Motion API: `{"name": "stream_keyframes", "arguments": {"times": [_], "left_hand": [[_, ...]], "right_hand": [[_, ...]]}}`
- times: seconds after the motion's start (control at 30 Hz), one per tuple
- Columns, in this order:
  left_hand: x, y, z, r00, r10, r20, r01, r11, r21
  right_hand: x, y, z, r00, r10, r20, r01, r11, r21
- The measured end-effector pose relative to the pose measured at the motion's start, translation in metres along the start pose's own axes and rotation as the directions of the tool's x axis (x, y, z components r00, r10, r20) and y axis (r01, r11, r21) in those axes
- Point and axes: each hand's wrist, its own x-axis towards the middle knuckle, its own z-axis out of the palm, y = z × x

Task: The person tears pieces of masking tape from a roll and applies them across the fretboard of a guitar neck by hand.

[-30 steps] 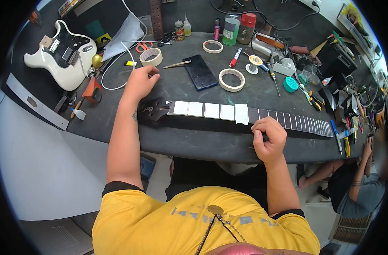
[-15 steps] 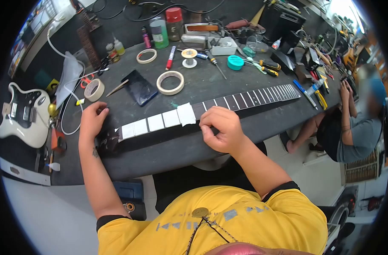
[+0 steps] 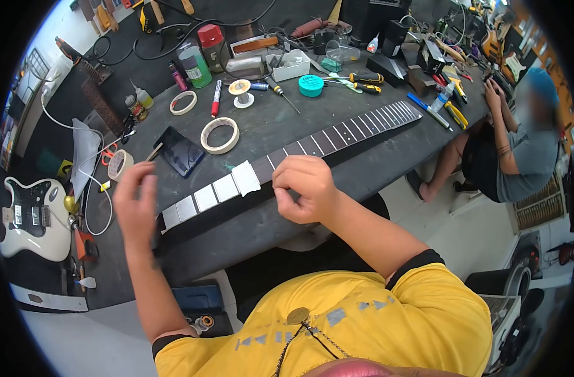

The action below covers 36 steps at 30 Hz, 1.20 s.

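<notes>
A dark guitar neck [image 3: 328, 139] lies diagonally on the black bench, with white tape [image 3: 225, 188] covering several spaces between its frets. One wider tape piece [image 3: 245, 178] overhangs the neck's edge. My right hand [image 3: 304, 190] is closed, fingers curled beside the neck's near edge; what it holds, if anything, is hidden. Over the headstock end, my left hand [image 3: 136, 200] is raised and blurred, its thumb and fingers apart and nothing visible between them. A thin pointed tool [image 3: 154, 151] lies just beyond its fingertips, against a dark flat device [image 3: 179, 152].
Tape rolls [image 3: 220, 136], a solder spool [image 3: 240, 94], a red marker [image 3: 216, 99] and a teal tin [image 3: 310, 85] lie beyond the neck. A white guitar body [image 3: 35, 217] is at left. Pliers [image 3: 455, 115] lie at right, near another person [image 3: 519, 147] seated.
The view has swung right, so the bench appears rotated. My left hand has lifted and blurred, its thumb and fingers now farther apart. My right hand stays curled and has shifted along the neck towards the wide tape.
</notes>
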Motion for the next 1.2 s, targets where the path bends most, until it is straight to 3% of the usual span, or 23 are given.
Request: {"name": "stream_keyframes", "arguments": {"times": [0.07, 0.13, 0.2, 0.43, 0.73, 0.93, 1.2], "left_hand": [[-0.009, 0.067, 0.031, 0.935, 0.250, 0.252, -0.283, 0.954, 0.101], [-0.028, 0.102, 0.066, 0.831, 0.301, 0.468, -0.398, 0.910, 0.120], [-0.049, 0.111, 0.091, 0.787, 0.227, 0.574, -0.457, 0.839, 0.295], [-0.058, 0.106, 0.116, 0.885, 0.185, 0.426, -0.381, 0.816, 0.435], [-0.062, 0.082, 0.134, 0.908, 0.277, 0.315, -0.412, 0.729, 0.547], [-0.065, 0.075, 0.110, 0.884, 0.295, 0.363, -0.461, 0.687, 0.562], [-0.093, 0.044, 0.055, 0.926, 0.251, 0.280, -0.374, 0.699, 0.609]], "right_hand": [[-0.002, 0.000, -0.004, 0.999, -0.021, -0.044, 0.020, 1.000, -0.019], [0.001, 0.000, -0.008, 0.998, -0.016, -0.056, 0.014, 0.999, -0.034], [-0.002, -0.002, -0.006, 0.998, 0.001, -0.063, -0.003, 1.000, -0.024], [-0.001, -0.004, -0.008, 0.998, 0.015, -0.057, -0.015, 1.000, 0.009], [-0.003, 0.000, -0.006, 0.994, 0.047, -0.097, -0.045, 0.999, 0.028], [-0.005, 0.001, -0.008, 0.991, 0.045, -0.126, -0.045, 0.999, -0.003], [-0.005, -0.006, -0.007, 0.997, -0.060, -0.055, 0.061, 0.998, 0.006]]}}
